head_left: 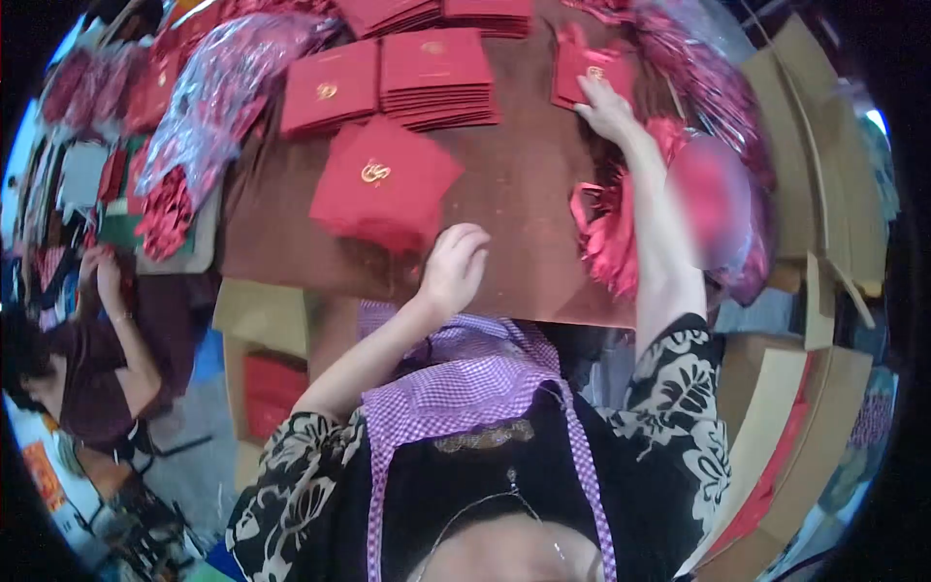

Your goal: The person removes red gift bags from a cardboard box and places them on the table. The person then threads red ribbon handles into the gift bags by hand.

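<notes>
My right hand (609,111) reaches to the far right of the table, its fingers stretched out and resting on a red card (621,73) with a gold emblem. Close to the table's front edge is my left hand (456,267), its fingers curled in and nothing visible between them. Just beyond it lies a loose, fanned pile of red cards (383,184), the top one showing a gold emblem. The lower right side of this pile is blurred.
Neat stacks of red cards (436,73) stand at the back of the brown-covered table (524,223). Red ribbons (606,233) and plastic-wrapped bundles (228,78) lie at both sides. Cardboard boxes (262,320) flank me. Another person (107,359) works at the left.
</notes>
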`<state>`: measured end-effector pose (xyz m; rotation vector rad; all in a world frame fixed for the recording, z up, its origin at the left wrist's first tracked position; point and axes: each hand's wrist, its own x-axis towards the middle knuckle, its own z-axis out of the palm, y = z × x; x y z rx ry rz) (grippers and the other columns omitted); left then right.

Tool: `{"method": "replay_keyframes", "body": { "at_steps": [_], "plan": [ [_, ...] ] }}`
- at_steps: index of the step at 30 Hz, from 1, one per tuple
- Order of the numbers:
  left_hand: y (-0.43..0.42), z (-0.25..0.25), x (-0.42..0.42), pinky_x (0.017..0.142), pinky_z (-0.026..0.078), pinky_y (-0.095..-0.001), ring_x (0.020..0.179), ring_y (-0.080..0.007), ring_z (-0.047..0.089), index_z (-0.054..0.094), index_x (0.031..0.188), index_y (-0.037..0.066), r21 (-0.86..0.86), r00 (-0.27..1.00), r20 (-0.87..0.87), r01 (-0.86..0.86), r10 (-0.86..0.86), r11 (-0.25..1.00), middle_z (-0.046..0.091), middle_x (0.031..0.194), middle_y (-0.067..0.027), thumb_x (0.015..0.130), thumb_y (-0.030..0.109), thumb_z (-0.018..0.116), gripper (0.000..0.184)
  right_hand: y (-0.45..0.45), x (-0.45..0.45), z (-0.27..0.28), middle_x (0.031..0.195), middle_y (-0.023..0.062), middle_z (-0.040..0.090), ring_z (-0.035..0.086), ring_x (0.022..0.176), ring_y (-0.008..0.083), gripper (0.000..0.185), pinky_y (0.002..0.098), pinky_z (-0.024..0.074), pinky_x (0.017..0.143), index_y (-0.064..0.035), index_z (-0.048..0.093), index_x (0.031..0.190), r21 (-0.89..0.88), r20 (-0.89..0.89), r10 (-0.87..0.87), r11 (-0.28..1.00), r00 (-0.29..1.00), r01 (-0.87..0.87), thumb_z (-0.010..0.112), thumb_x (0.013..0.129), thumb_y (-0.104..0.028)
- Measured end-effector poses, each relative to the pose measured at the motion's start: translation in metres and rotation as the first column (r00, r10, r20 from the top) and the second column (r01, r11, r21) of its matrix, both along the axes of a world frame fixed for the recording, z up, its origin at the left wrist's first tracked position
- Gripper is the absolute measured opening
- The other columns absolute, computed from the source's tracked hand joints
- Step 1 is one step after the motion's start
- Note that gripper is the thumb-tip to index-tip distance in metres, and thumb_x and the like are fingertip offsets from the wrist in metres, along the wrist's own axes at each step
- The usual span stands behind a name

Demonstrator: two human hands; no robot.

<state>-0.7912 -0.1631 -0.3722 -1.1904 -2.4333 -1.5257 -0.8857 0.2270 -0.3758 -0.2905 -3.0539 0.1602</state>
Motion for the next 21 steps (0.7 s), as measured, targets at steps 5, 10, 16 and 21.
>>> {"method": "replay_keyframes", "body": {
  "at_steps": [5, 10, 16, 21],
  "plan": [
    [-0.021, 0.065, -0.016, 0.082, 0.049, -0.0371, 0.093, -0.0307, 0.06, 0.062, 0.099, 0.002, 0.034, 0.985, -0.163, -0.043, 0.048, 0.998, 0.062, 0.096, -0.0148, 0.08, -0.001, 0.062, 0.019, -0.005, 0.007, 0.015, 0.139, 0.0163, 0.044, 0.04, 0.13, 0.033, 0.054, 0.0448, 0.0356, 0.103, -0.0073, 0.049, 0.131, 0.147, -0.284, 0.167, 0.981, 0.944, -0.129, 0.061, 0.086, -0.034],
    [-0.065, 0.08, -0.09, 0.08, 0.044, -0.0408, 0.088, -0.0324, 0.056, 0.061, 0.094, 0.002, 0.004, 0.835, -0.43, -0.379, 0.344, 0.925, 0.062, 0.094, -0.0144, 0.08, 0.008, 0.062, 0.015, -0.114, 0.044, 0.061, 0.106, 0.0142, 0.066, 0.065, 0.093, 0.0223, 0.037, 0.0334, 0.0504, 0.082, -0.0006, 0.059, 0.118, -0.511, -0.425, 0.048, 0.811, 0.904, -0.284, 0.06, 0.087, -0.022],
    [-0.081, 0.047, -0.124, 0.083, 0.042, -0.0457, 0.095, -0.0364, 0.054, 0.062, 0.105, 0.001, -0.329, 0.806, -0.424, -0.563, 0.413, 0.758, 0.059, 0.103, -0.0173, 0.084, 0.023, 0.063, 0.03, -0.233, 0.072, 0.042, 0.094, 0.0057, 0.065, 0.061, 0.073, 0.0104, 0.035, 0.0239, 0.0497, 0.058, -0.001, 0.058, 0.12, -0.99, 0.053, 0.054, 0.134, 0.997, 0.045, 0.054, 0.092, -0.021],
    [-0.079, 0.041, -0.127, 0.079, 0.043, -0.0478, 0.094, -0.0353, 0.055, 0.063, 0.102, 0.004, -0.321, 0.783, -0.43, -0.597, 0.449, 0.735, 0.058, 0.098, -0.0158, 0.08, 0.029, 0.068, 0.033, -0.262, 0.083, 0.036, 0.094, 0.0038, 0.061, 0.059, 0.073, 0.0091, 0.036, 0.0215, 0.0496, 0.057, -0.003, 0.052, 0.128, -0.999, 0.027, -0.048, -0.028, 0.999, 0.025, 0.048, 0.095, -0.016]
  ]
}}
